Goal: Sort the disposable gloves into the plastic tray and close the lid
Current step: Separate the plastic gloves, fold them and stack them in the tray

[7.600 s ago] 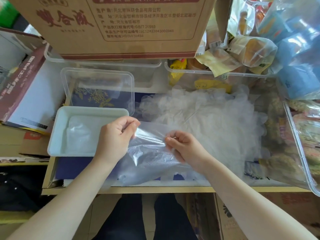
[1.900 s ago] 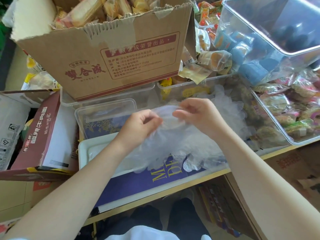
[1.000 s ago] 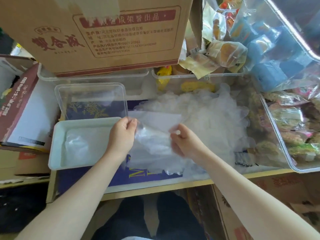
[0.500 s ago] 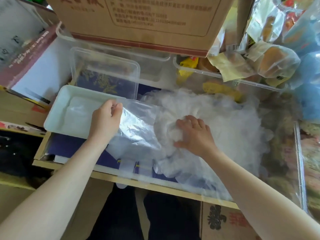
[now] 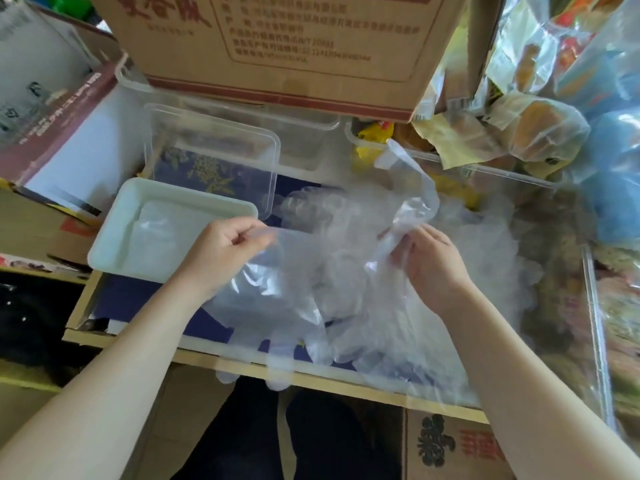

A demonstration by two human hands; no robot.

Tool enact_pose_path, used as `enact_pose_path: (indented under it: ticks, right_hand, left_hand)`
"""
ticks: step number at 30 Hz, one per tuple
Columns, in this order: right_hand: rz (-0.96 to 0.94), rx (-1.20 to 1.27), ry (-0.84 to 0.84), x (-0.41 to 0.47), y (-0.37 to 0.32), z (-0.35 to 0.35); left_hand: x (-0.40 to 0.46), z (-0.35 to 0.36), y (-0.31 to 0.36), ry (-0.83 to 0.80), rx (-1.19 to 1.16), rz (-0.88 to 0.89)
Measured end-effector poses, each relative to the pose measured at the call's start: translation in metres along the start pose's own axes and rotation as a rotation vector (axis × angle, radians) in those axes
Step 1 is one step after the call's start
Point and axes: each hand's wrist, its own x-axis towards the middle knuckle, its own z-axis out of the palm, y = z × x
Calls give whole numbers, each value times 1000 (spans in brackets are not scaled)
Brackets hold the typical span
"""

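Meanwhile, at a cluttered wooden counter (image 5: 242, 370), a person worked two bare hands through a heap of clear disposable gloves (image 5: 491, 251); the left hand (image 5: 221, 252) had its thumb and fingertips curled together, pinching the cuff edge of one flattened glove (image 5: 273, 306), whose fingers hung over the counter's front edge; the right hand (image 5: 433, 263) had its fingers curled around a thin twisted strip of another glove (image 5: 420, 188), which rose up and away from the heap toward the back; the two hands were apart, with crumpled film between them; the white plastic tray (image 5: 110, 244) sat just left of the left hand, its lid off, with folded clear gloves lying flat inside it; the clear lid (image 5: 214, 161) lay just behind the tray, overlapping its far rim; behind both stood a large cardboard box (image 5: 277, 46) with red printed lettering, resting on clear bins; wrapped snacks (image 5: 540, 126) were piled at the right rear; a dark red carton (image 5: 59, 112) lay at the left.
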Motion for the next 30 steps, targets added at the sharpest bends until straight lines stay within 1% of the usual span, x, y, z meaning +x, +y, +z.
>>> enact_pose_path:
  ticks: [1,2,3,5,7,10,11,13,16,17,19,20,22,24,27,28,30]
  right_hand:
    - [60,81,-45,-6,-8,1]
    - [102,93,-73,-11,-14,1]
    - [133,56,-87,-17,-19,3]
    - [148,-73,-120,-24,-23,9]
    - [156,-192,-163,-31,-26,17]
    - [220,-295,-333,-38,-27,33]
    - [249,-319,-377,-41,-28,40]
    - [286,-349,-410,-43,-23,51]
    - [246,-528,-383,-45,-20,61]
    - [236,-538,-343,-48,-20,64]
    - [208,-404,-225,-53,-21,65]
    - [137,-333,-186,-54,-19,63]
    - [-74,-293,-195,-57,-16,57]
    - [-221,-358,-199,-60,-18,55]
    - [-313,-590,-28,-57,-17,57]
    - [-329,-590,14,-54,-15,58]
    - [-278,-466,71,-53,-14,62]
  left_hand:
    - [-2,-1,6,-117,-51,55]
    - [-3,-2,10,-233,-53,121]
    - [-4,-2,16,-336,-27,186]
    - [-5,-4,30,-470,40,315]
    - [-4,-6,44,-509,113,452]
    - [5,-6,50,-513,344,620]
    - [8,-5,50,-522,409,646]
    - [12,-1,46,-554,468,678]
    - [13,2,38,-573,464,709]
    - [14,3,35,-545,435,697]
    - [15,4,31,-429,338,574]
    - [18,3,29,-356,299,467]
    - [25,0,27,-267,255,228]
    - [29,-3,23,-261,203,64]
    - [29,-6,23,-290,3,-49]
    - [28,-8,24,-311,-52,-69]
    - [27,-11,26,-351,-81,-73]
